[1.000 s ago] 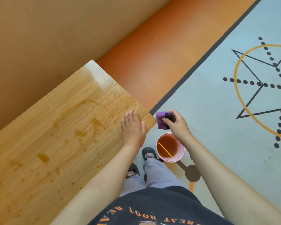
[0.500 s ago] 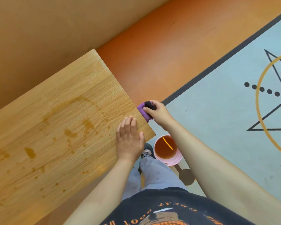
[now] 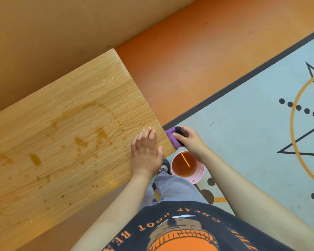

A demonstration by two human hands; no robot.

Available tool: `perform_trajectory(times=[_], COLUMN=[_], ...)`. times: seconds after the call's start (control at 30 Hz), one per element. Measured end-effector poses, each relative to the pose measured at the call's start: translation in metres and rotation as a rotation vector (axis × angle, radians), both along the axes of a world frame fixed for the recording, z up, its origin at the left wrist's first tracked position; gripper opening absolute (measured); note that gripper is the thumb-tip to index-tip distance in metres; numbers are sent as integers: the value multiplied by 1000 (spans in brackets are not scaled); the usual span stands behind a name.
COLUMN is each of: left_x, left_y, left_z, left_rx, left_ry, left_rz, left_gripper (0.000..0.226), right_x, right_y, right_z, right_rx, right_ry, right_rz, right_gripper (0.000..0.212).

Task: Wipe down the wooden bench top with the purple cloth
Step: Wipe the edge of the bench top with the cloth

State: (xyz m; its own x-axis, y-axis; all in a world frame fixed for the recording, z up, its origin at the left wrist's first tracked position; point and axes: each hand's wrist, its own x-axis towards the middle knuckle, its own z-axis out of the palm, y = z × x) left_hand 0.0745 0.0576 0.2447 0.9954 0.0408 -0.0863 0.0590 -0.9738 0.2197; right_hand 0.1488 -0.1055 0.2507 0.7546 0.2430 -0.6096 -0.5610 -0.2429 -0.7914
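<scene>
Head view: orange flooring (image 3: 188, 69) and a pale blue mat (image 3: 243, 138) border the wooden bench top (image 3: 71, 109), which carries brown stains (image 3: 80, 141) at 9 o'clock of the left hand (image 3: 146, 153). That hand lies palm down on the bench corner, fingers straight, holding nothing. At its 3 o'clock the right hand (image 3: 191, 141) grips the purple cloth (image 3: 171, 138) with curled fingers against the bench end edge, a pink bucket (image 3: 198, 178) at the cloth's 6 o'clock.

light: bright, even, warm | shadows: soft, faint, dimmer strip below bench top (image 3: 62, 124) | glare: small sheen at its near edge; thin bright streak mirrored in pink bucket (image 3: 199, 175) | focus: mostly sharp, slightly soft | distortion: wide-angle, dark floor line (image 3: 243, 78) bows slightly toward frame edge
</scene>
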Motion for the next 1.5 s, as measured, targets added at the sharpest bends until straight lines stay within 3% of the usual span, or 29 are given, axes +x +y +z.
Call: perform_trajectory(times=[0.23,0.47,0.63,0.73,0.9,1.03,1.3,1.5], left_x=[1,0,4,30,121,175,184,186], left_y=[1,1,3,21,88,112,109,109], left_z=[0,3,20,30,28,15,1,0], left_rx=[-14,-28,-120,-191,-116,-32,20,25], left_ry=[19,54,69,-35,-82,-33,-7,6], left_rz=[0,-20,-3,58,228,223,237,240], left_gripper=[56,54,50,47,54,56,56,57], right_x=[63,-7,-4,39,119,129,84,173], right_y=[50,-4,2,38,102,111,74,147], right_z=[-1,5,10,5,1,6,4,8], right_rx=[48,17,-66,-60,-46,-58,20,-10], right_ry=[-56,113,84,23,-79,-87,75,-118], right_rz=[-22,-51,-39,-52,-64,-70,-158,-97], right_gripper=[11,21,9,6,15,14,18,11])
